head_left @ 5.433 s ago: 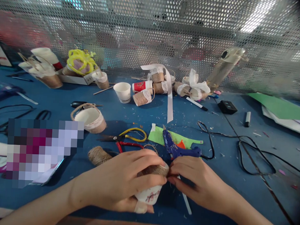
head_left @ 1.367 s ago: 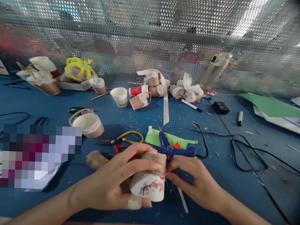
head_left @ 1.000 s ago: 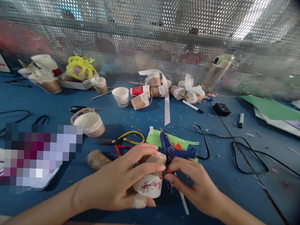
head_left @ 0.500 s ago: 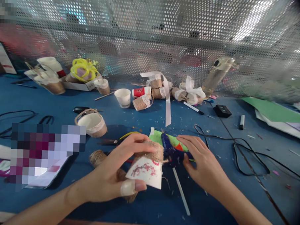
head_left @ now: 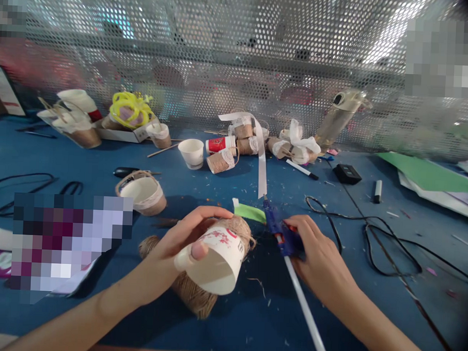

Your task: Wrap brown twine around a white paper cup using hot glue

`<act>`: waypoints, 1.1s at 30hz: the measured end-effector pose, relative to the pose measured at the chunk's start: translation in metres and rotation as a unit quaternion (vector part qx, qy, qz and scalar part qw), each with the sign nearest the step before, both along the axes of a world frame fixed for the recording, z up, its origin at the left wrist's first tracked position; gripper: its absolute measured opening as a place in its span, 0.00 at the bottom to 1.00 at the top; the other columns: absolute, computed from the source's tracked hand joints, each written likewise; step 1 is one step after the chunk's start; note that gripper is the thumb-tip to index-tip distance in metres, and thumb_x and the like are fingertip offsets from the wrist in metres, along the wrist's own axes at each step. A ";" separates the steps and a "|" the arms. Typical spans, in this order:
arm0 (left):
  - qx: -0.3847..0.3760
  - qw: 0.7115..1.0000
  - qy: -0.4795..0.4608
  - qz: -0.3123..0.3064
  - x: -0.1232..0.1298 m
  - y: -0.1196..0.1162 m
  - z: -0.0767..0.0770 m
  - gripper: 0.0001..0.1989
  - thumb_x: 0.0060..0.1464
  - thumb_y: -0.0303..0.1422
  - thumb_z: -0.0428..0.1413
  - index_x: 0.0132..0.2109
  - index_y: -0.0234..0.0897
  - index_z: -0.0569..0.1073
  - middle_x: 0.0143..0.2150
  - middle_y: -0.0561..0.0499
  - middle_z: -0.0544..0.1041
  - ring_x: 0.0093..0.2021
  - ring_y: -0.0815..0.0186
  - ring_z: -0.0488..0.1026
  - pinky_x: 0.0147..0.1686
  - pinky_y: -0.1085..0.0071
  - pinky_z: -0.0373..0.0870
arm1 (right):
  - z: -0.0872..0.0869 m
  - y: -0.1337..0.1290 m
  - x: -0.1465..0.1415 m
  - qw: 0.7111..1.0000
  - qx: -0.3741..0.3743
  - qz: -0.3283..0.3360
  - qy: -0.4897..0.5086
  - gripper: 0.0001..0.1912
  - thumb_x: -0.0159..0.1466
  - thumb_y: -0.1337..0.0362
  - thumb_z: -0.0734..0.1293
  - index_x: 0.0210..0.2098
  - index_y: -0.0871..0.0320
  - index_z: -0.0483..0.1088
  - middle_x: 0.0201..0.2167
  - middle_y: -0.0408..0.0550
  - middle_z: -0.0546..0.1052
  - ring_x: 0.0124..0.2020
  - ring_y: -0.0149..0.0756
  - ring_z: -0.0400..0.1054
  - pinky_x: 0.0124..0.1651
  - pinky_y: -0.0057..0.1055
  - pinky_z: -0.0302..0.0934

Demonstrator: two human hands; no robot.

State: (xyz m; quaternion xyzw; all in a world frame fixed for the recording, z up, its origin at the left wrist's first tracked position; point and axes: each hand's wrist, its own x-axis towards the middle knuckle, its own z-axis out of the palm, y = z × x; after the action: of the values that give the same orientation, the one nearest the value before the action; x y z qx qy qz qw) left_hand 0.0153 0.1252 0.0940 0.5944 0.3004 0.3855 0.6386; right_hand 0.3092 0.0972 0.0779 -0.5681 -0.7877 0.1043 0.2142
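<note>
My left hand (head_left: 184,246) is closed around a white paper cup (head_left: 222,260) printed with pink blossom. Twine wraps the cup's far end, and its open mouth tilts toward me. My right hand (head_left: 312,246) grips a blue hot glue gun (head_left: 284,232), its nozzle pointing away and a long white glue stick (head_left: 307,310) running out of its back toward me. Below the cup lies a ball of brown twine (head_left: 196,293), partly covered by the left hand. A green strip (head_left: 250,212) rests just beyond the cup. Scissors beside the left hand are mostly hidden.
A twine-handled cup basket (head_left: 143,195) stands left of my hands. Farther back are a plain paper cup (head_left: 191,153), several twine-wrapped cups (head_left: 221,160) and a white ribbon (head_left: 262,171). A black cord (head_left: 374,249) loops at right. Green paper (head_left: 428,171) lies far right.
My right hand has taken hold of the glue gun and lifted it off the green strip, turning it with its glue stick. My left hand has tipped the cup so its mouth shows.
</note>
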 end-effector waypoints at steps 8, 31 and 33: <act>0.045 0.999 0.008 -0.019 0.000 0.006 -0.002 0.30 0.54 0.55 0.58 0.59 0.47 0.68 0.54 0.43 0.75 0.48 0.51 0.78 0.41 0.61 0.78 | 0.001 -0.003 0.000 0.997 -0.045 -0.015 0.056 0.18 0.61 0.72 0.60 0.50 0.54 0.59 0.47 0.53 0.71 0.35 0.42 0.73 0.36 0.37 0.66; 0.121 0.992 0.025 -0.019 -0.005 0.011 -0.004 0.31 0.54 0.55 0.58 0.60 0.47 0.68 0.58 0.42 0.70 0.47 0.52 0.75 0.40 0.61 0.77 | 0.022 -0.017 -0.014 0.949 -0.044 -0.103 0.295 0.08 0.65 0.59 0.69 0.39 0.52 0.65 0.31 0.43 0.76 0.27 0.33 0.69 0.31 0.28 0.62; 0.118 0.992 0.032 -0.016 -0.005 0.010 -0.002 0.30 0.54 0.55 0.58 0.60 0.48 0.68 0.59 0.43 0.69 0.48 0.51 0.75 0.42 0.60 0.77 | 0.023 -0.022 -0.012 0.930 -0.002 -0.030 0.366 0.08 0.64 0.65 0.69 0.34 0.52 0.63 0.30 0.41 0.72 0.26 0.30 0.63 0.30 0.27 0.59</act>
State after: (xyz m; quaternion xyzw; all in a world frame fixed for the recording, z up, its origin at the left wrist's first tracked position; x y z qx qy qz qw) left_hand 0.0107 0.1350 0.0917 0.6823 0.2635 0.3893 0.5599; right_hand 0.2971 0.0753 0.1008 -0.5148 -0.6369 0.3000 0.4892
